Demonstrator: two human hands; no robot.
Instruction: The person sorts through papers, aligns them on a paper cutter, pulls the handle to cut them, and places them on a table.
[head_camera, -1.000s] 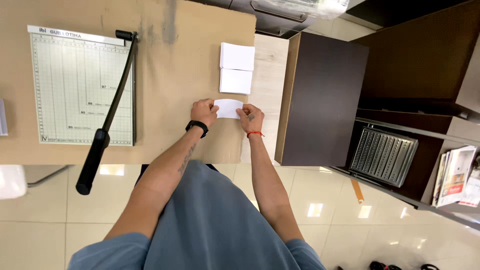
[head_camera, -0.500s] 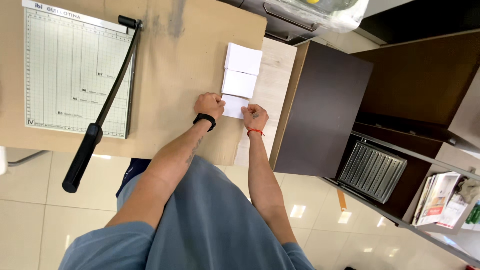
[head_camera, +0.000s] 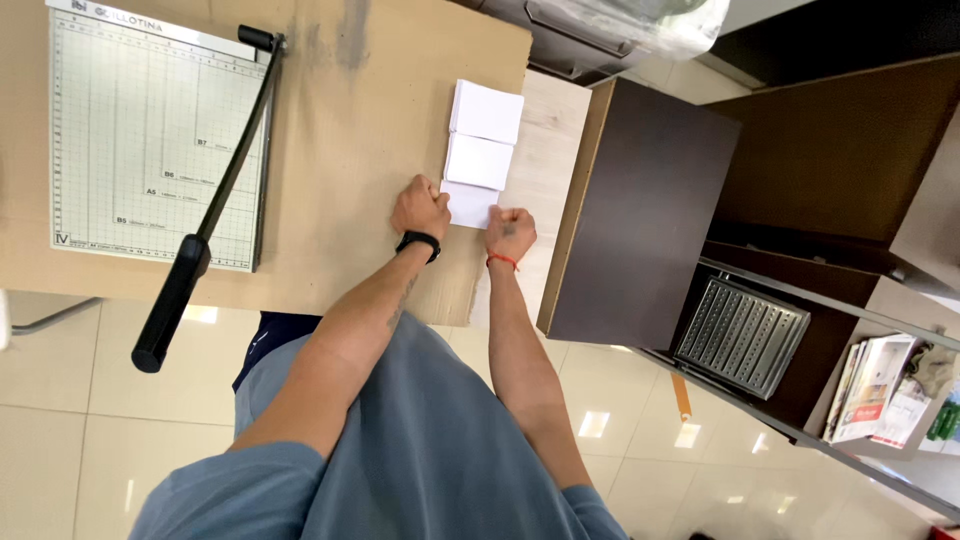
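Three small white paper stacks lie in a row on the wooden table (head_camera: 330, 130): a far stack (head_camera: 487, 110), a middle stack (head_camera: 479, 160) and a near stack (head_camera: 470, 203). My left hand (head_camera: 420, 208), with a black wristband, holds the left edge of the near stack. On its right edge rests my right hand (head_camera: 510, 232), curled into a fist, with a red string on the wrist. Both hands press against that stack from either side.
A paper cutter (head_camera: 150, 140) with a gridded board and a long black-handled blade arm (head_camera: 190, 270) lies at the left of the table. A dark brown cabinet (head_camera: 640, 210) stands right of the table. Shelves with magazines (head_camera: 875, 385) are at the far right.
The view shifted down and left a little. Both hands stay at the near paper stack, with the right hand curled tighter at its edge.
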